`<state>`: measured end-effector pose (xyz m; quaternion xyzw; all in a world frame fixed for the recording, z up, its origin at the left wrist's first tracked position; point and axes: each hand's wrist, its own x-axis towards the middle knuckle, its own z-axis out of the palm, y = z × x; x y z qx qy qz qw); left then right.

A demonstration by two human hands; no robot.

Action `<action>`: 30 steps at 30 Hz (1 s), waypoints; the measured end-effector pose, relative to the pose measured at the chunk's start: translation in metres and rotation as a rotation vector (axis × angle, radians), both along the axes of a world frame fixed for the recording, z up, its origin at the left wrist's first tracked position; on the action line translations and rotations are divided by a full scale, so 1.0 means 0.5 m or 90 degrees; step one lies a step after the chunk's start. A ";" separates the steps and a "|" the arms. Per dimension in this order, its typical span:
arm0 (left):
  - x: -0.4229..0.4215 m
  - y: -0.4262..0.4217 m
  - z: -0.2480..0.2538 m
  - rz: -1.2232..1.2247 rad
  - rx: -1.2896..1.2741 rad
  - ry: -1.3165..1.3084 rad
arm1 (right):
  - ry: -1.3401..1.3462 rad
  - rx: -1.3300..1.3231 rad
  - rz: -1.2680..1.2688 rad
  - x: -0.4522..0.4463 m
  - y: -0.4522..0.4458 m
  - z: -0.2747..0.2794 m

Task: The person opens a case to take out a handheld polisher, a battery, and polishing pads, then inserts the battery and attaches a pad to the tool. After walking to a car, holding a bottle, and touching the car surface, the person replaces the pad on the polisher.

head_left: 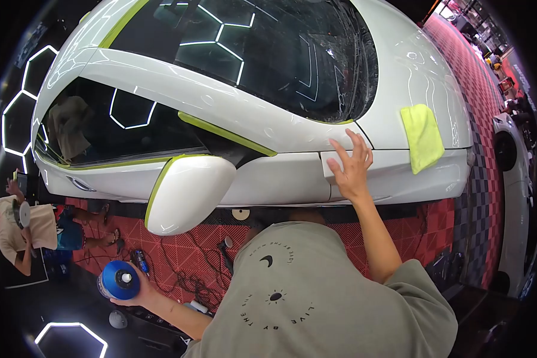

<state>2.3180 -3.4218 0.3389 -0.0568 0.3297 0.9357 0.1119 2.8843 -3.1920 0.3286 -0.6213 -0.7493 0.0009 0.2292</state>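
My left hand (138, 286) is wrapped round a bottle with a blue top (118, 280) and a small white cap, held out low to the left. My right hand (353, 164) is open, its fingers spread at the white car's (292, 173) front fender, near the base of the windshield. I cannot tell how firmly it touches the paint. A yellow-green cloth (422, 138) lies over the fender edge to the right of this hand. The white side mirror (191, 194) sticks out between my hands, edged with green masking tape (227, 134) like that along the windows.
A person (33, 224) stands at the far left holding a round-padded tool. Cables (197, 286) and a dark-blue tool (139, 261) lie on the red tiled floor (179, 244). A grey ball-shaped object (118, 319) is below my left hand. Another car (513, 197) stands at the far right.
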 end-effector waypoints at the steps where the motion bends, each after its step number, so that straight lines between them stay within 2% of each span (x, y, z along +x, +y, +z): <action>1: -0.017 -0.019 -0.019 -0.072 0.051 0.015 | 0.099 0.001 -0.014 0.011 -0.001 -0.001; 2: -0.010 -0.017 -0.013 -0.143 0.104 0.030 | 0.099 0.004 -0.014 0.018 0.003 -0.003; 3: 0.000 -0.007 -0.014 -0.143 0.105 0.031 | 0.117 0.017 -0.041 0.022 0.007 -0.010; 5: 0.074 0.048 0.032 0.032 -0.154 0.102 | 0.137 0.028 -0.071 0.018 0.013 -0.012; 6: 0.067 0.043 0.032 0.029 -0.155 0.104 | 0.101 0.036 -0.066 0.008 0.024 -0.008; 8: 0.052 0.030 0.037 -0.088 0.065 -0.016 | 0.065 0.042 -0.066 -0.021 0.038 -0.006; 10: 0.069 0.042 0.050 -0.074 0.061 -0.038 | -0.063 0.015 -0.028 -0.055 0.047 -0.003; 15: 0.064 0.032 0.039 -0.058 0.039 -0.029 | -0.006 -0.035 0.034 -0.076 0.030 0.015; 17: 0.053 0.022 0.013 -0.042 -0.060 0.054 | -0.007 0.014 0.013 -0.076 0.024 -0.009; 18: 0.054 0.019 0.016 -0.038 -0.058 0.053 | -0.080 0.009 0.018 -0.081 0.017 -0.016; 20: 0.057 0.016 0.028 -0.013 -0.003 -0.075 | -0.103 -0.004 0.048 -0.094 0.000 -0.042; 25: 0.069 0.004 0.031 -0.025 0.054 -0.073 | -0.102 0.029 0.107 -0.132 -0.002 -0.018; 30: 0.080 0.012 0.039 -0.030 0.085 -0.075 | -0.108 0.089 0.143 -0.186 0.100 0.055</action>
